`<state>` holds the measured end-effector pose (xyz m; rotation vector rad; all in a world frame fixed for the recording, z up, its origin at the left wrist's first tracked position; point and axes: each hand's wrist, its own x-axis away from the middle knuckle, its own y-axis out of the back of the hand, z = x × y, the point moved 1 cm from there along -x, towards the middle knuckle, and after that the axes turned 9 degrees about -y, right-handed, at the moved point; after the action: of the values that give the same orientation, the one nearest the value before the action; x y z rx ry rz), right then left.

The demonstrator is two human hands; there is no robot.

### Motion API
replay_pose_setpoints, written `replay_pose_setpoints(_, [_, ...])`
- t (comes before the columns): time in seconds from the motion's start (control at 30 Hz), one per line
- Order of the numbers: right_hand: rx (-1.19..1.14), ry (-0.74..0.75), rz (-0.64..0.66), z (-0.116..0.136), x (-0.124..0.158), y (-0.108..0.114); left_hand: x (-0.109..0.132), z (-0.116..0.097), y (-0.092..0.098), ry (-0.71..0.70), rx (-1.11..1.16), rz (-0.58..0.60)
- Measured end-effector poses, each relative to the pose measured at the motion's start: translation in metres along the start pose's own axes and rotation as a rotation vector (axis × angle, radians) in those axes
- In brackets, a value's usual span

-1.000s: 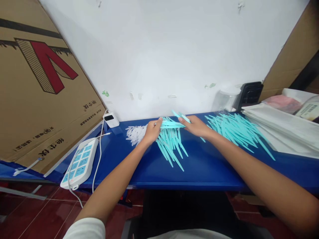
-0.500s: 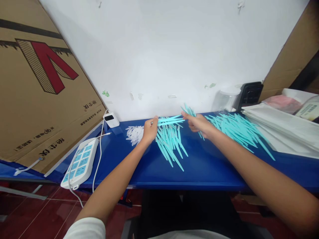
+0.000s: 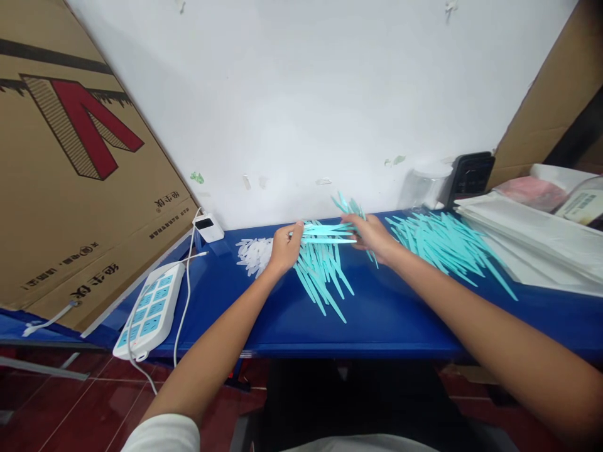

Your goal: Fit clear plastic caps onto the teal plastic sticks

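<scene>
My left hand (image 3: 286, 247) is closed around several slim, pointed turquoise plastic sticks (image 3: 328, 233), which point rightward. Upright in my closed right hand (image 3: 372, 237) is a bunch of similar sticks (image 3: 347, 203), and its fingers meet the tips of those from the left. Below and between the hands, a pile of turquoise sticks (image 3: 321, 276) lies fanned out on the blue table (image 3: 377, 320). Just left of my left hand is a heap of small translucent white pieces (image 3: 253, 254). Beyond my right hand lies a larger pile of turquoise sticks (image 3: 443, 245).
A power strip (image 3: 149, 314) with white cables and a small white device (image 3: 208, 227) sit at the left, beside a large cardboard box (image 3: 85, 188). At the right are a clear plastic container (image 3: 425, 185), a black object (image 3: 472, 176) and stacked white sheets (image 3: 532, 238). A white wall rises behind.
My right hand has moved slightly left with its bunch, closing the gap to the sticks in my left hand. The left hand's sticks now overlap the right fingers.
</scene>
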<state>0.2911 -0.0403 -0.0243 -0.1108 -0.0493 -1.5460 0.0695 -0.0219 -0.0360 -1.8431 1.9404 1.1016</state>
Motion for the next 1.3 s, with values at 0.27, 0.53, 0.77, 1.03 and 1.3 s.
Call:
replay_pose_setpoints(0.27, [0.328, 0.209, -0.029, -0.001, 0.005, 0.0, 0.001, -0.002, -0.002, 0.044, 0.098, 0.057])
replay_pose_setpoints(0.53, [0.503, 0.264, 0.069, -0.003, 0.005, -0.002, 0.002, 0.005, -0.005, 0.232, 0.393, 0.143])
replay_pose_setpoints(0.77, [0.398, 0.236, 0.089, -0.004, 0.003, -0.003, 0.001, 0.003, -0.006, 0.234, 0.417, 0.129])
replay_pose_setpoints(1.03, [0.397, 0.295, 0.123, 0.007, 0.005, 0.003, -0.001, 0.0, -0.008, 0.205, 0.411, 0.156])
replay_pose_setpoints(1.3, [0.431, 0.282, 0.117, 0.018, 0.01, 0.006, -0.001, 0.0, -0.011, 0.174, 0.356, 0.123])
